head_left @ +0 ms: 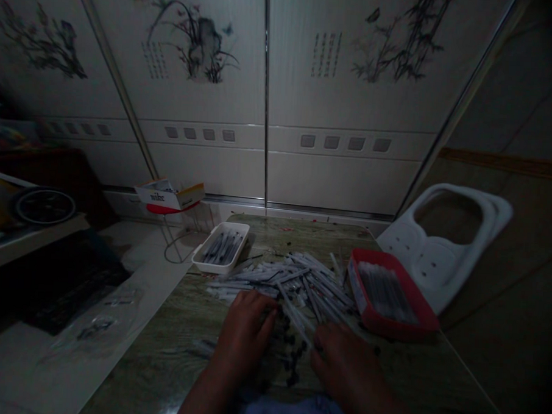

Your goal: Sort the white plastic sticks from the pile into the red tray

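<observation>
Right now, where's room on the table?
Bare table shows at the white tray's near side, and right of the right hand, nearer than the red bin. Pale sticks crowd the middle; dark bits lie beside the left hand.

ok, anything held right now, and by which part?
The right hand seems to pinch a pale tube by its near end, though it's too dark to be sure. Left hand: can't tell.

Slim pale pens (291, 275) are lying in a loose, crisscrossing heap toward 12 o'clock on the table (150, 372), their barrels looking whitish and some showing dark lengths. One slanting pen (297, 315) is jutting from the heap's near side, running from 11 toward 5 o'clock. Small black pieces (292, 360) are lying scattered at 6 o'clock of the heap, their shapes blurring.
</observation>
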`<state>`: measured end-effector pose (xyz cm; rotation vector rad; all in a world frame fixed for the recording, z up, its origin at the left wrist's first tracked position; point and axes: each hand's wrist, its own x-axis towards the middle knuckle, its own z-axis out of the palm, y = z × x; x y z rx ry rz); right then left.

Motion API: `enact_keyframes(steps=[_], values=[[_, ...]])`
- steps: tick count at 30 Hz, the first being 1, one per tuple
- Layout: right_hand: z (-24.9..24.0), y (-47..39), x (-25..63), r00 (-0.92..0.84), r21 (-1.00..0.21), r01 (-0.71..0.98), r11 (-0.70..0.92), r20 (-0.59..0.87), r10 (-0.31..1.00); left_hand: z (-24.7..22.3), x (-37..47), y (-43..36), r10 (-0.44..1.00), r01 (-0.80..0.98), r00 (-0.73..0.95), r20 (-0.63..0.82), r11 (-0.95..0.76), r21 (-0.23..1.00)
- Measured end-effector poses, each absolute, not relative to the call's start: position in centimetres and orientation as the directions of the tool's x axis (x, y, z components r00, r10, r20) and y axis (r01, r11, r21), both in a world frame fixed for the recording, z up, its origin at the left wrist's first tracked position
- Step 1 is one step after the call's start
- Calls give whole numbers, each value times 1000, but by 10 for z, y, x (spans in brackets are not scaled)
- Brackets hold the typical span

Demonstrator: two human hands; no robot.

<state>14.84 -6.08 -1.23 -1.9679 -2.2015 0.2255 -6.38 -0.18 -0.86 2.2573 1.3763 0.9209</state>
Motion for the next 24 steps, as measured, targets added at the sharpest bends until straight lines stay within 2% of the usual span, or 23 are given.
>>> enact_keyframes(steps=[4, 10, 17, 21, 24], values=[[-15, -61, 149, -68, -239, 968, 76, 39, 997, -10, -59, -5, 867, 651, 383, 319, -498, 572], [-5, -60, 145, -66, -366, 924, 113, 138, 988, -6, -53, -11, 834, 636, 458, 309, -550, 542], [8, -62, 139, -67, -469, 875, 116, 118, 991, -4, -50, -12, 827, 704, 486, 284, -562, 434], [11, -62, 136, -60, -543, 834, 100, 90, 994, -3, -50, -12, 821, 688, 481, 307, -571, 448], [11, -59, 137, -24, -644, 762, 69, 79, 997, -4, -54, -10, 819, 648, 447, 359, -573, 501]])
